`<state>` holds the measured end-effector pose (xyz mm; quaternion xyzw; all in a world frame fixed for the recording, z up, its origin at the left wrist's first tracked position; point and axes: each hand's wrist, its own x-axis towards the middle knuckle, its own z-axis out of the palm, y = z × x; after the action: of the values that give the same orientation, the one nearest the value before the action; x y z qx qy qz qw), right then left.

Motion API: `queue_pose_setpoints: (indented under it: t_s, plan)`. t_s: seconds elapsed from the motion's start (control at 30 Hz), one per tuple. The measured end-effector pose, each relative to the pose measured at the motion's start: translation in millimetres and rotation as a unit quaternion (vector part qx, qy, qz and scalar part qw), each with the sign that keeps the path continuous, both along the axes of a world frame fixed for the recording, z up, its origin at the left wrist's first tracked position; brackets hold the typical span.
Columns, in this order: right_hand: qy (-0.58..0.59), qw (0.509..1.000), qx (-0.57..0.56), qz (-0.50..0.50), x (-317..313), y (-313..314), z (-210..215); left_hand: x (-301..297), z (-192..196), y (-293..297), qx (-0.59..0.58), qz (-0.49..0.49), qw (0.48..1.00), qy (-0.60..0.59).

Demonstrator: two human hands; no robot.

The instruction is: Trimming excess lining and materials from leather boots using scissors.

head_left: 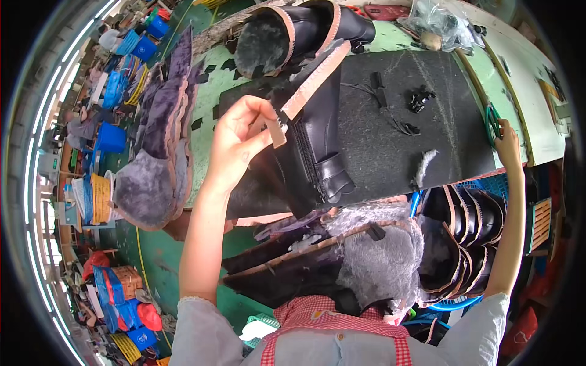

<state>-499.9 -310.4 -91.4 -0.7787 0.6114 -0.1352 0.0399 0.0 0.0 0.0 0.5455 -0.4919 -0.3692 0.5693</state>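
Note:
My left hand (241, 131) is closed, pinching the tan-edged top of a black leather boot upper (326, 110) over the middle of the work mat. The upper's zipper (305, 155) runs down beside a buckled strap, and one tan edge strip (317, 82) stands up to the right of my fingers. Far off to the right, my right hand (508, 146) is closed on the green handles of a pair of scissors (491, 122) at the table's right side. Most of the scissors' blades are hard to make out.
On the dark mat (421, 91) lie black scraps (420, 99) and a grey fluff tuft (426, 165). More boot uppers (305, 30) sit at the back. Grey fleece linings (146, 189) are piled left; others (378, 262) lie before me. Stacked uppers (470, 213) fill a blue basket at right.

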Motion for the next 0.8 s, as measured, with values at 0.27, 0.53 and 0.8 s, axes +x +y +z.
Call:
queue_pose_setpoints:
  t_s: [0.27,0.53,0.8]
  plan:
    - [-0.127,0.989,-0.055,0.059,51,61,46,-16,12,-8,0.099,0.041,0.992,0.067]
    - [-0.346,0.890,0.208,0.212,162,171,104,-4,3,-4,0.134,-0.045,0.989,0.042]
    - [-0.169,0.866,0.243,0.404,197,213,130,-11,16,3,0.120,-0.081,0.986,0.080]
